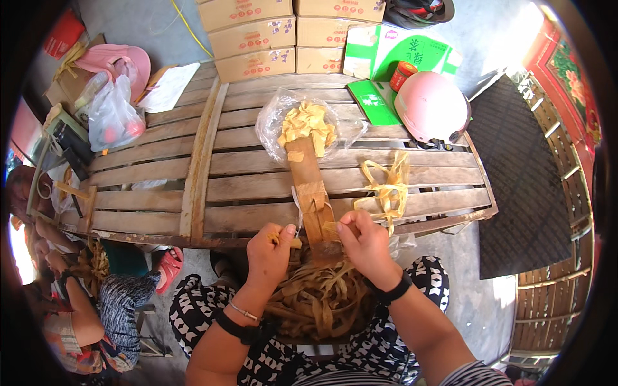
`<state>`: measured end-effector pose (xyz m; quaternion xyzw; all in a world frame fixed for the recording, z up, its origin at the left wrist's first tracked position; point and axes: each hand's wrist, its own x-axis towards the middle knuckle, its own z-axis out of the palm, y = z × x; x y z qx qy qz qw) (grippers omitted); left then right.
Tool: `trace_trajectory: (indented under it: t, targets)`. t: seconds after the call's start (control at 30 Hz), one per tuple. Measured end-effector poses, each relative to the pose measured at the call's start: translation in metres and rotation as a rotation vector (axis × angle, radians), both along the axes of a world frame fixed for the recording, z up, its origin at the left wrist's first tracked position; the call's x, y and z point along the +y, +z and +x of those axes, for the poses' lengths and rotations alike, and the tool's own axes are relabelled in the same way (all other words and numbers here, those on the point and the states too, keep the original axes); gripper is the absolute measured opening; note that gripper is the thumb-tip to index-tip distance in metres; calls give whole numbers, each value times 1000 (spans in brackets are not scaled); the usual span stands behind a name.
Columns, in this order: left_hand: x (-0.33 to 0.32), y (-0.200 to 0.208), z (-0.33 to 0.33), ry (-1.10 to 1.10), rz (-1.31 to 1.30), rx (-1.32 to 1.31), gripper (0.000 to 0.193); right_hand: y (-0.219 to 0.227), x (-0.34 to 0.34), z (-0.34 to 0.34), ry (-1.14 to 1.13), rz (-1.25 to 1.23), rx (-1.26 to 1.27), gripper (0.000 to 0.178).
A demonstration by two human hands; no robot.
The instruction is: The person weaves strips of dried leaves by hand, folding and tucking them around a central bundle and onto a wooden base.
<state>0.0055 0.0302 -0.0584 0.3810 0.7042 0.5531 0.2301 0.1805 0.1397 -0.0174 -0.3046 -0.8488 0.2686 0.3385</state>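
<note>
Left hand (270, 248) is pinched shut on a short yellow strip (291, 242), right at the near edge of the bench (257, 186). Right hand (364, 241) is closed too, fingers curled around a strip end just beside the wooden board (311, 193). The two hands sit either side of that board, close together but not touching. Below them, in the lap, a big tangle of brown strips (318, 296) fills the space between the forearms.

The board runs upright from the hands toward the middle of the bench, a few yellow strips wrapped across it. Its far end reaches a clear plastic bag (273, 122) holding a heap of yellow pieces (308, 122). To the right of the board, a loose bunch of pale yellow strips (386, 186) lies near the bench's near right corner.

At the far right of the bench there's a pink helmet (432, 106), with a green box (399, 51) and a small red can (403, 74) beside it. Cardboard boxes (254, 38) are stacked along the far edge. At the far left, a plastic bag (112, 116) and a pink hat (119, 61). Another person (96, 302) sits low at the left, off the bench.
</note>
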Motion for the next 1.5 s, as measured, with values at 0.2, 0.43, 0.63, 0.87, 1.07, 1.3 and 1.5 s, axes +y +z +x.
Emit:
trace_trajectory:
  t: [0.2, 0.43, 0.63, 0.87, 1.07, 1.3, 1.5]
  targets:
    - [-27, 32, 40, -271, 9, -329, 21, 26, -32, -7, 406, 50, 170, 24]
    - [-43, 69, 45, -1182, -282, -564, 23, 43, -18, 8, 530, -45, 195, 7]
    - [-30, 82, 11, -789, -77, 1, 32, 35, -28, 9, 370, -763, 10, 22]
    - [-26, 60, 10, -590, 191, 563, 34, 9, -44, 7, 675, -1521, 77, 16]
    - [-31, 63, 19, -268, 119, 656, 16, 28, -51, -3, 224, -1179, 384, 14]
    - [-34, 58, 19, -480, -122, 710, 14, 21, -42, 9, 389, -336, -135, 19]
    - [-34, 79, -1, -477, 166, 33, 8, 47, -41, 5, 470, -1044, -57, 45]
